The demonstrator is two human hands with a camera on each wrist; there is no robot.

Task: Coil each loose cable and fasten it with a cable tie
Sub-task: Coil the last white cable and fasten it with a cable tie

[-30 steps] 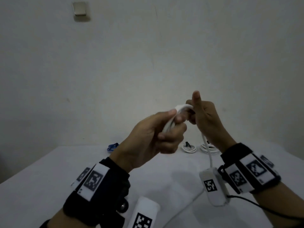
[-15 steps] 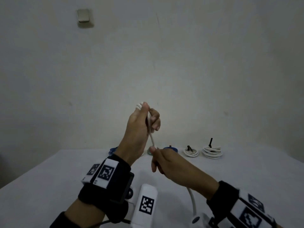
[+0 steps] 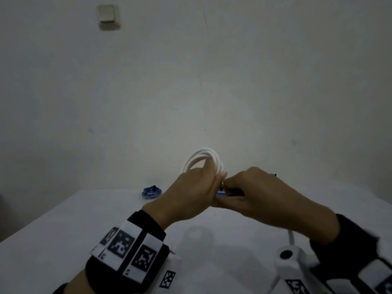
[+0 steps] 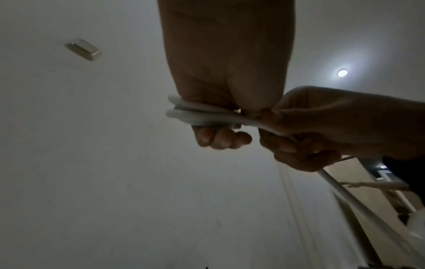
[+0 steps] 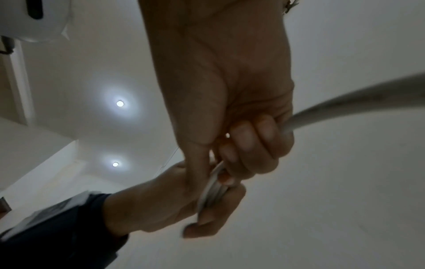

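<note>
A white table (image 3: 63, 230) spreads beneath the hands, against a plain pale wall (image 3: 254, 81). High on that wall, up and left of the hands, sits a small square switch plate (image 3: 106, 14). Overhead, the wrist views catch round ceiling lights (image 5: 119, 103) glowing on a white ceiling (image 5: 80, 54).

The right hand (image 3: 256, 192), which was pulling the cable (image 3: 203, 160) down low 0.5 s ago, is now pressing up against the left hand (image 3: 191, 194) above the table (image 3: 63, 230). The cable is now standing as several stacked loops over the left hand, which is sitting lower and turned knuckles-up, gripping the bundle. The right hand's fingers (image 5: 250, 145) are curling round the trailing strand.
</note>
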